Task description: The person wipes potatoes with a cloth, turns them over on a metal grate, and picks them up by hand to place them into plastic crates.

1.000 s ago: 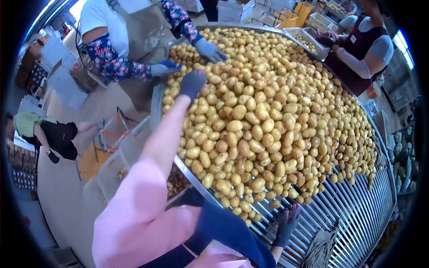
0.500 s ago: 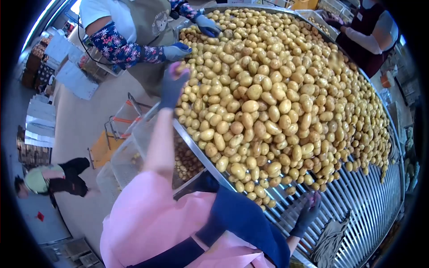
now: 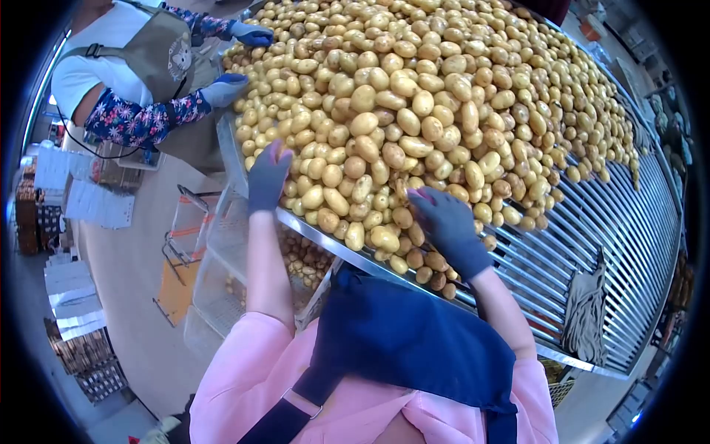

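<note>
A large heap of yellow-brown potatoes (image 3: 414,126) lies on a sorting table made of metal rollers (image 3: 599,214). Both my hands wear grey gloves with pinkish-purple on the finger side. My left hand (image 3: 268,179) is at the heap's left edge, beside the metal rim, with thumb and fingers apart and no potato visible in it. Over the near edge of the heap, my right hand (image 3: 450,228) touches potatoes with its fingers apart; its palm side is hidden.
A co-worker's gloved hands (image 3: 225,90) rest at the heap's upper left. Below the rim stands a clear plastic crate (image 3: 225,248), with potatoes beside it. A grey cloth (image 3: 586,307) lies on the rollers at right. An orange-framed cart (image 3: 181,251) stands on the floor.
My right hand has moved from the bare rollers up and left to the heap. My left hand no longer shows the small item it held. The view has shifted.
</note>
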`<action>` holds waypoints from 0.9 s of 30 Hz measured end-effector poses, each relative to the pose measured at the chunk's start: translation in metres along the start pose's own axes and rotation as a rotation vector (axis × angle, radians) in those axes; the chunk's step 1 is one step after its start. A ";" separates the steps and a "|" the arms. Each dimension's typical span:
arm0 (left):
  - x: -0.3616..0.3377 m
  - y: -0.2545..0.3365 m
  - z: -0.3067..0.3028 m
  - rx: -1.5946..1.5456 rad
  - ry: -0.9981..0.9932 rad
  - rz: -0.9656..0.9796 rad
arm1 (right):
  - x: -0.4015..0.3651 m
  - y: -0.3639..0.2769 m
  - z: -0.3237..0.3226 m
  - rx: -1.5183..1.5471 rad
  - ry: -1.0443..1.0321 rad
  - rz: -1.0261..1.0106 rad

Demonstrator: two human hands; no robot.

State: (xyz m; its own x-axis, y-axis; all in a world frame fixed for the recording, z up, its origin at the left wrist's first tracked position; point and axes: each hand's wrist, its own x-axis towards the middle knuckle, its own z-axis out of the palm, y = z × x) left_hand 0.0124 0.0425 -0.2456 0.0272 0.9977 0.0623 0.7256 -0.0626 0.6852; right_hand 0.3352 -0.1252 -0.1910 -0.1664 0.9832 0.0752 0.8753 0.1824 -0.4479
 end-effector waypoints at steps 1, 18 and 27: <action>0.008 0.000 0.007 0.000 -0.002 0.011 | 0.008 -0.004 0.009 0.019 -0.009 0.012; -0.135 0.090 0.008 -1.432 -0.897 -0.698 | 0.006 -0.055 -0.018 0.560 0.053 -0.088; -0.119 -0.019 -0.083 -0.332 -0.230 -0.425 | 0.020 0.003 -0.006 0.014 0.288 -0.052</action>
State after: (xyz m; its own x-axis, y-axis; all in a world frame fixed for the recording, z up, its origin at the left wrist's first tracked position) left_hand -0.0614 -0.0772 -0.2060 -0.0432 0.9149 -0.4014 0.4524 0.3761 0.8087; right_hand 0.3375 -0.1045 -0.1857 -0.0730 0.9349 0.3472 0.8625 0.2340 -0.4487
